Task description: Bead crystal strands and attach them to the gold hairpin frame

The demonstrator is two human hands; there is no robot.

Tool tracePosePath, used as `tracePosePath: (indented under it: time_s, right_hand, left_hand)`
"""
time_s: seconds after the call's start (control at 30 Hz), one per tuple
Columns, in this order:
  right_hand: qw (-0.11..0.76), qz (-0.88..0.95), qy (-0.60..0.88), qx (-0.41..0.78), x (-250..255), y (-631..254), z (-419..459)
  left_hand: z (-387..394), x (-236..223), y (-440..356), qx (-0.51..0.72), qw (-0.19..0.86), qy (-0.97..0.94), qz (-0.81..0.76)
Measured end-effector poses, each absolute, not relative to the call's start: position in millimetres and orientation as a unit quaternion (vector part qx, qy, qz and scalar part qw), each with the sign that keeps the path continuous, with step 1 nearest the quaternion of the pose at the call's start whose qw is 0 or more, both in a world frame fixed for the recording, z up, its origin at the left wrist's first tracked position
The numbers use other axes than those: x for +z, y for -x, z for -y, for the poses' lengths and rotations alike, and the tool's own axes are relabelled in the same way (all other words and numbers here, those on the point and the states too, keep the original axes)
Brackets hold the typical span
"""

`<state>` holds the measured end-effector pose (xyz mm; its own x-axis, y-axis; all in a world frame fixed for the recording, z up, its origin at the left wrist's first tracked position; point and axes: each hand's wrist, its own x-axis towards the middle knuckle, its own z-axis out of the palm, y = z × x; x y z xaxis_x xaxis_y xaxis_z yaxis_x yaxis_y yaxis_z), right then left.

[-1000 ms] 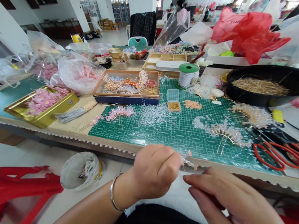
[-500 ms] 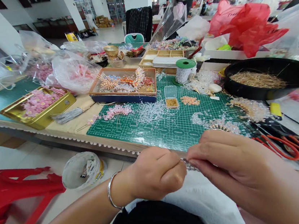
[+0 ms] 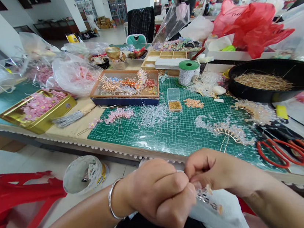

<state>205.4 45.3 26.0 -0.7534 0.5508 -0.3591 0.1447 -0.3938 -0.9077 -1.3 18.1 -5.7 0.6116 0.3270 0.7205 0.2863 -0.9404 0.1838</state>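
Observation:
My left hand [image 3: 160, 192], with a silver bangle at the wrist, is closed in a fist low in front of the table edge. A beaded hair ornament [image 3: 209, 200], with clear beads and peach pieces along a metal band, sticks out to the right from its fingertips. Thumb and fingers of my right hand [image 3: 213, 170] are pinched together at the ornament's near end, touching the left fingers. What lies in that pinch is hidden. Below the ornament, a white cloth [image 3: 225, 212] covers my lap.
On a green cutting mat [image 3: 162, 141] lie loose clear beads [image 3: 154, 115], peach pieces [image 3: 193, 103], a small box of gold beads [image 3: 175, 105] and several beaded hair combs [image 3: 227, 132]. Red-handled pliers [image 3: 275, 151] lie right. A white bucket [image 3: 78, 175] stands on the floor.
My right hand has moved down and left and turned inward, uncovering the comb and pliers on the mat. My left fist has dropped slightly. The ornament now shows more fully, pointing right.

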Motion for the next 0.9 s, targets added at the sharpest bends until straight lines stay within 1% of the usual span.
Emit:
tracePosePath:
  time_s: [0.07,0.13,0.27,0.37,0.47,0.5,0.57,0.67,0.73,0.9]
  right_hand:
    - [0.190,0.486,0.332,0.786,20.9,-202.2,-34.5]
    - [0.254,0.445,0.345,0.786,19.5,-198.6,-24.2]
    - [0.356,0.406,0.373,0.755,18.8,-192.1,-12.5]
    - [0.401,0.423,0.392,0.711,13.6,-189.9,-12.3]
    - [0.438,0.466,0.410,0.650,6.2,-191.5,-14.4]
    - [0.447,0.483,0.413,0.629,4.1,-192.9,-14.8]
    - [0.456,0.517,0.414,0.594,1.5,-196.7,-14.8]
    - [0.458,0.555,0.412,0.560,3.2,-202.8,-13.5]
    - [0.451,0.609,0.407,0.509,7.7,-205.7,-12.7]
    - [0.429,0.797,0.356,0.234,17.9,-205.9,-11.7]
  left_hand:
    - [-18.9,-8.7,2.4,0.434,0.044,-0.885,-0.161]
    - [-18.6,-9.4,1.5,0.478,0.082,-0.855,-0.185]
    - [-13.8,-6.7,-7.2,0.538,0.207,-0.770,-0.272]
    - [-10.0,-4.1,-14.5,0.541,0.352,-0.693,-0.322]
    - [-10.3,-0.7,-18.5,0.526,0.552,-0.554,-0.335]
    - [-11.2,0.7,-19.0,0.517,0.610,-0.508,-0.321]
    - [-12.9,3.8,-19.2,0.500,0.683,-0.444,-0.294]
    - [-13.3,9.0,-19.0,0.487,0.727,-0.396,-0.278]
    - [-11.9,12.1,-19.5,0.482,0.748,-0.370,-0.267]
    - [-7.9,16.4,-21.0,0.460,0.789,-0.311,-0.263]
